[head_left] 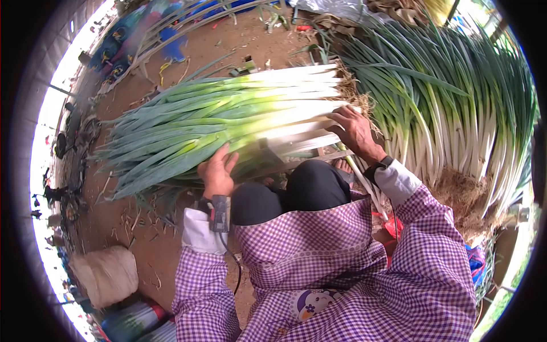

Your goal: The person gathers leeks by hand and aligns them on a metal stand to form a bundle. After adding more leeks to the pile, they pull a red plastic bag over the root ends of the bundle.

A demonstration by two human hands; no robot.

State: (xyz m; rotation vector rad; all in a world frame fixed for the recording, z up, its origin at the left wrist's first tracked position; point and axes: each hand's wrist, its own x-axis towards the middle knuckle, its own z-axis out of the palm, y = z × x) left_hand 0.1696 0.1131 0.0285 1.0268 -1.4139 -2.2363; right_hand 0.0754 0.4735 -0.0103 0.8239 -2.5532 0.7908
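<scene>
the bundle of leeks [228, 114] lies crosswise just beyond the person's knees [296, 191], raised a little off the earth floor [228, 40]. what carries it is mostly hidden under the stalks. its long axis runs left to right with a slight tilt. the dark green leaf tips fan out to the left and lower left, and the white shanks point right, ending in a fringe of roots [348, 85] at the upper right.

both hands are on it, 1 toward each end of that axis. the left hand [218, 171] rests palm down on the near edge, about midway along, where the pale green turns darker. its fingers are straight and close together, laid flat on the leaves and not wrapped around anything. a small device [220, 212] with a cable sits on that wrist. the right hand [354, 130] is on the white end, just short of the roots, with its fingers bent over the top shanks. i cannot tell whether they close around 1 stalk or only press on several. a dark band [379, 166] is on that wrist.

so the root end lies nearer the right hand and the leaf end nearer the left, with the tips reaching well past the left hand. a much larger pile of leeks [456, 114] lies to the right, roots toward the person, just beside the bundle's root end. a pale sack [108, 273] sits on the floor at the lower left, well apart.
</scene>
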